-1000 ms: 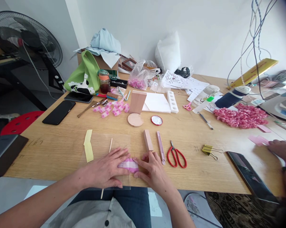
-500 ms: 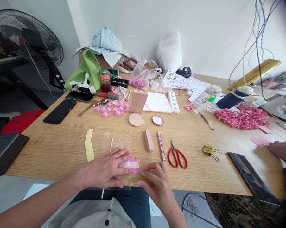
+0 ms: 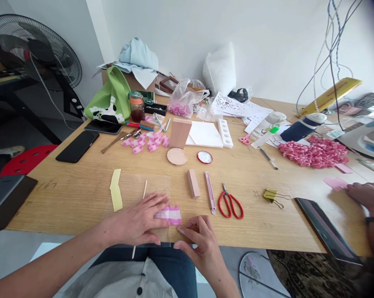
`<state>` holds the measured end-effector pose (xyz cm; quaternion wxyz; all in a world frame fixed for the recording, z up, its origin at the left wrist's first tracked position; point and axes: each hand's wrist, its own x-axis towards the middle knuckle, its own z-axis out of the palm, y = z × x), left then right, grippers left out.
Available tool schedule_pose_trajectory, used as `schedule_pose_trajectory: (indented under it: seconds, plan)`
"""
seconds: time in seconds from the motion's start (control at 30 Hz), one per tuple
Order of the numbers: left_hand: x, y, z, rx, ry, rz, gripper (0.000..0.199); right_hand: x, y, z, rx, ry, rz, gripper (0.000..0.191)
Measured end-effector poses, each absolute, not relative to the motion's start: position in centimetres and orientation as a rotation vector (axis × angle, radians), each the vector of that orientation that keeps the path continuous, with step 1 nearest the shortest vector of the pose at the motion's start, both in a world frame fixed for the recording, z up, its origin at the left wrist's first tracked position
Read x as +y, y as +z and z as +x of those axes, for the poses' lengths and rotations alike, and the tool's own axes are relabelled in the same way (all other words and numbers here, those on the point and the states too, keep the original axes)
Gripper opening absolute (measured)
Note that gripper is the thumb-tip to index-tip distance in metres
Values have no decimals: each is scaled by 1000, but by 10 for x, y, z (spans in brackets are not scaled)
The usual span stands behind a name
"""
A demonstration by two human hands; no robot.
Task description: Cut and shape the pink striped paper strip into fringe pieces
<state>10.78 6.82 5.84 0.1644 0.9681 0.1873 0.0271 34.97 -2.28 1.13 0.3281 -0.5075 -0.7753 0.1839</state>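
A pink-and-white checked strip of thin fabric (image 3: 174, 215) lies on a clear plastic sheet (image 3: 162, 182) at the table's front edge. Stretched flat over the strip's left part, my left hand (image 3: 148, 219) covers some of it. Beneath that hand a thin wooden stick (image 3: 145, 189) passes, its lower end poking out past the table edge. My right hand (image 3: 199, 238) hovers by the strip's lower right corner, thumb and index finger apart and the other fingers curled. I see nothing held in it. A bent yellow paper strip (image 3: 116, 190) lies to the left.
Beyond my hands are a pinkish wooden block (image 3: 193, 183), a pink slim tool (image 3: 210, 192), red-handled scissors (image 3: 230, 205) and a red-rimmed lid (image 3: 204, 157). Pink checked pieces (image 3: 152, 140) lie farther back. At right, another person's hand (image 3: 362, 194) rests near a dark phone (image 3: 326, 229).
My right hand has shifted slightly left and down, with thumb and index finger by the strip's corner. My left hand stays flat on the strip. The view has turned slightly.
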Motion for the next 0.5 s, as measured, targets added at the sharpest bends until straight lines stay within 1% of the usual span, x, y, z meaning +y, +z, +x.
schedule_pose_trajectory:
  seconds: [0.4,0.5]
  plan:
    - [69,58,107,522,107,2738,49,-22,11,349,-2008,493,-1322,32]
    - [69,57,107,518,144,2729,51,-22,10,350,-1961,492,-1302,32]
